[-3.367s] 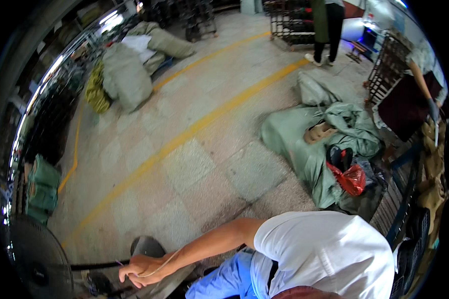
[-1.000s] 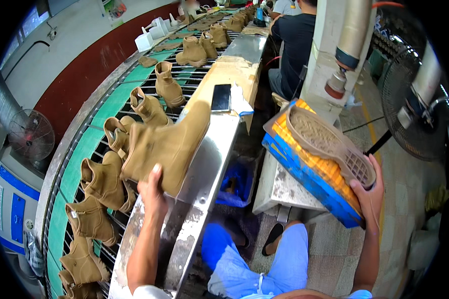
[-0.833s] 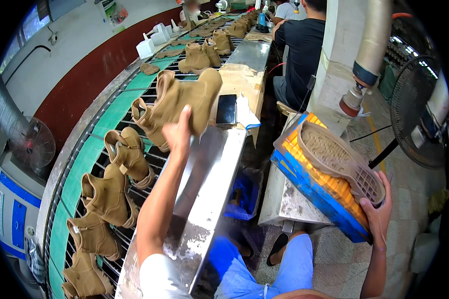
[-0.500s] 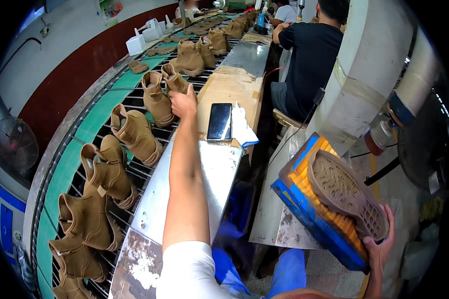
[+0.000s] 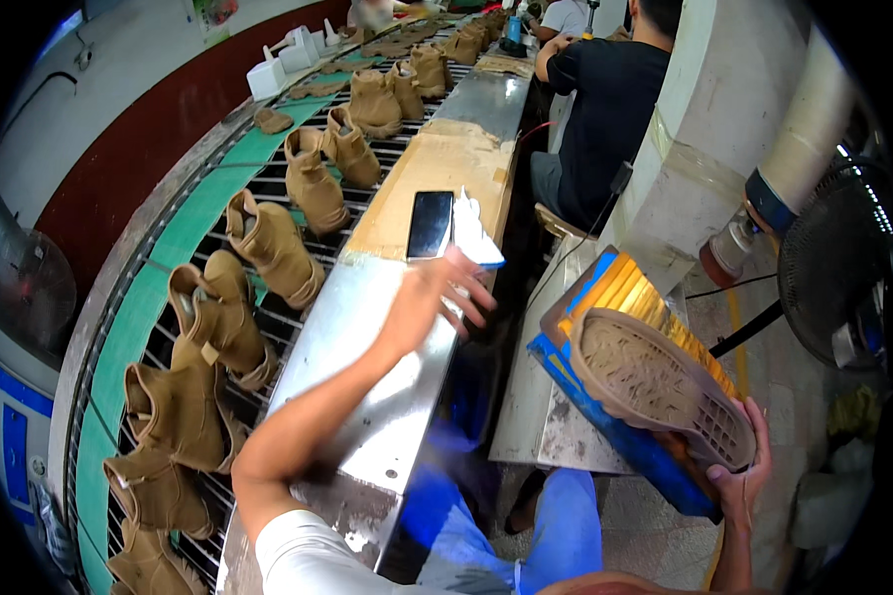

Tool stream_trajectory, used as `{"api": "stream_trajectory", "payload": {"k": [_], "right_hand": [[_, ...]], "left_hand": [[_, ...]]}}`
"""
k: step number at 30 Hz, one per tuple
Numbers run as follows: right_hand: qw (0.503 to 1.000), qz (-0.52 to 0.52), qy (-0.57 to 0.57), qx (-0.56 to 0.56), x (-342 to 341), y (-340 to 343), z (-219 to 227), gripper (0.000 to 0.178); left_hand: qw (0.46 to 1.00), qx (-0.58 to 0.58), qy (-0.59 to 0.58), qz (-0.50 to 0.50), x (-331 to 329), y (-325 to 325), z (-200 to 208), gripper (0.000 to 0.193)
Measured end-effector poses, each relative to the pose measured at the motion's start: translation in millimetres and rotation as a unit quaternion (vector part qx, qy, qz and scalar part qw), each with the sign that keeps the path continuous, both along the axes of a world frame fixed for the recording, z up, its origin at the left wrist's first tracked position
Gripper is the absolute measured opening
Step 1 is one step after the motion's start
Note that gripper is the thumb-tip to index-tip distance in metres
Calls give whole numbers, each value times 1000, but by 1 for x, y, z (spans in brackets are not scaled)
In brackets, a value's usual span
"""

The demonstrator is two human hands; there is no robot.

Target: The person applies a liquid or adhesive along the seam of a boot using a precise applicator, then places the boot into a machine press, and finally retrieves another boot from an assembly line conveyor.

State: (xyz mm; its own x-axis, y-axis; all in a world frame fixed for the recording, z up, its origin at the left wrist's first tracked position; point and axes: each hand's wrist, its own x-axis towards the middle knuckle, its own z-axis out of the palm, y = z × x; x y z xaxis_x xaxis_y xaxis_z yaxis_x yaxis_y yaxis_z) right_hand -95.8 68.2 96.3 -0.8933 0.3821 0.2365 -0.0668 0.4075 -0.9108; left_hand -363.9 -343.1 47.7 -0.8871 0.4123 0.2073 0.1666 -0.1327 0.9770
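My left hand point(image 5: 432, 302) is in the air over the metal ledge point(image 5: 342, 342), its fingers apart and somewhat blurred, holding nothing. It is near a dark phone point(image 5: 431, 224) and a white cloth-like item point(image 5: 472, 228) with a blue edge. At the right, my right hand point(image 5: 744, 458) grips the narrow end of a brown shoe sole point(image 5: 637, 369), thumb on its rim. The sole's hollow, gridded side faces up. Beneath it is a blue-edged block point(image 5: 580, 397) with a yellow ribbed top point(image 5: 655, 296). Brown boots point(image 5: 313, 183) stand in a line to my left.
The boots stand on a conveyor of metal bars point(image 5: 268, 302) with a green strip point(image 5: 134, 327). Cardboard point(image 5: 422, 178) covers part of the ledge. A person in a dark shirt point(image 5: 620, 119) sits ahead, by a white pillar point(image 5: 729, 129). A black fan point(image 5: 833, 263) stands at the right.
My left hand has let go of a boot on the conveyor and come back toward me and right. The sole and block have shifted slightly left in the picture, still with my right hand.
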Motion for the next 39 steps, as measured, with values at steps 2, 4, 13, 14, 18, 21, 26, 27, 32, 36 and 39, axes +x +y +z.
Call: {"api": "stream_trajectory", "payload": {"k": [2,4,13,14,18,21,26,27,32,36,39], "right_hand": [[999,44,-4,0,0,-3,0,128],[993,91,-12,71,2,7,-2,129],[985,92,20,147,5,8,3,107],[981,98,33,163,4,9,2,97],[984,110,26,142,3,6,1,85],[983,128,26,133,-2,-1,0,75],[984,80,20,156,10,8,7,66],[984,81,19,155,8,7,7,65],[979,98,-5,178,7,1,15,56],[973,109,8,202,12,-13,22,49],[971,119,42,203,5,-18,22,43]], "left_hand": [[980,6,-142,-140,90,25,19,64],[966,34,-203,-157,133,57,21,64],[964,127,-103,210,97,-30,77,50],[951,163,-75,251,83,-53,91,50],[889,243,20,387,0,-183,118,62],[840,175,43,512,-34,-258,116,99],[836,34,93,540,-21,-166,10,98],[812,-28,96,575,-14,-159,-25,101],[795,-168,39,582,-34,-177,-90,119],[779,-88,-38,620,-59,-195,-97,123],[744,-73,-65,660,-53,-210,-78,115]]}}
